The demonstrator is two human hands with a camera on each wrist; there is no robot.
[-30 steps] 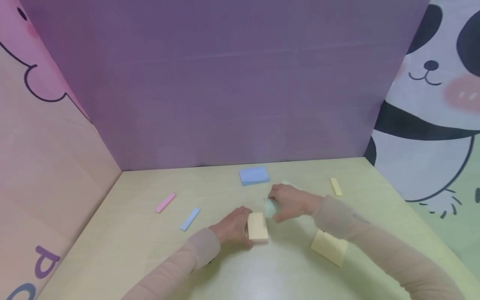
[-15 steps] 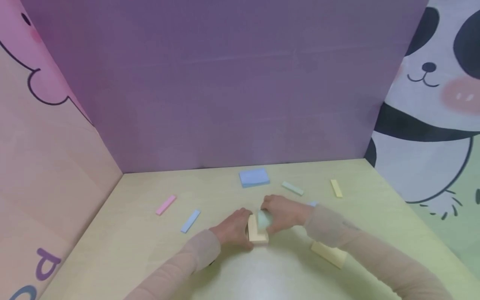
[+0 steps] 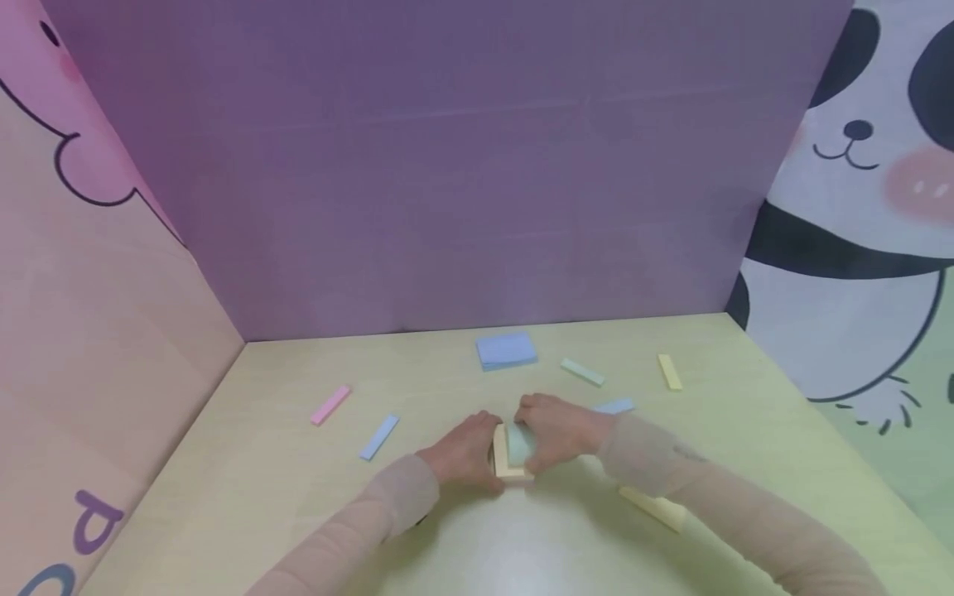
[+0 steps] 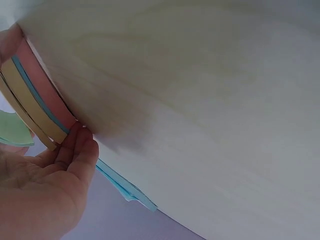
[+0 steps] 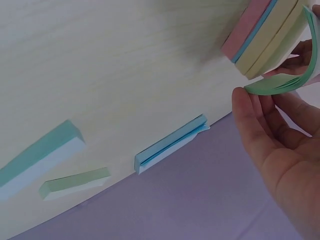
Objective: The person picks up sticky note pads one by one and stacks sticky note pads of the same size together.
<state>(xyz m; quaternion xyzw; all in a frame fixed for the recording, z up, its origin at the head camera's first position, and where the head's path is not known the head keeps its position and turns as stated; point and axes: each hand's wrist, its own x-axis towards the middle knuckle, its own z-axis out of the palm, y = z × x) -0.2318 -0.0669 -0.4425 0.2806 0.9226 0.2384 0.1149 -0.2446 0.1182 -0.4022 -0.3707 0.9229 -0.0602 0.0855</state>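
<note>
Between the fingers and thumb of my left hand (image 3: pixel 465 454), a stack of sticky note pads (image 3: pixel 501 454) is gripped by its sides on the table. In the left wrist view the stack (image 4: pixel 41 85) has pink, blue and yellow layers. Just above it, my right hand (image 3: pixel 557 428) pinches a green sticky note pad (image 3: pixel 520 447). The right wrist view has this green pad (image 5: pixel 280 85) bent into a curve, its sheets slightly fanned, beside the yellow top of the stack (image 5: pixel 262 35). How far the two touch is hard to tell.
A blue note pad (image 3: pixel 507 351) lies at the back. Narrow strips lie around: pink (image 3: pixel 330 406) and blue (image 3: pixel 379 437) on the left, green (image 3: pixel 583 372), yellow (image 3: pixel 669 372) and blue (image 3: pixel 614 406) on the right. A yellow pad (image 3: pixel 650 507) is partly under the right forearm. A purple wall (image 3: pixel 477 182) stands behind.
My right hand has brought the green pad leftward and toward me, from beside the stack to over its top. The green and blue strips came into view. The left hand stays put.
</note>
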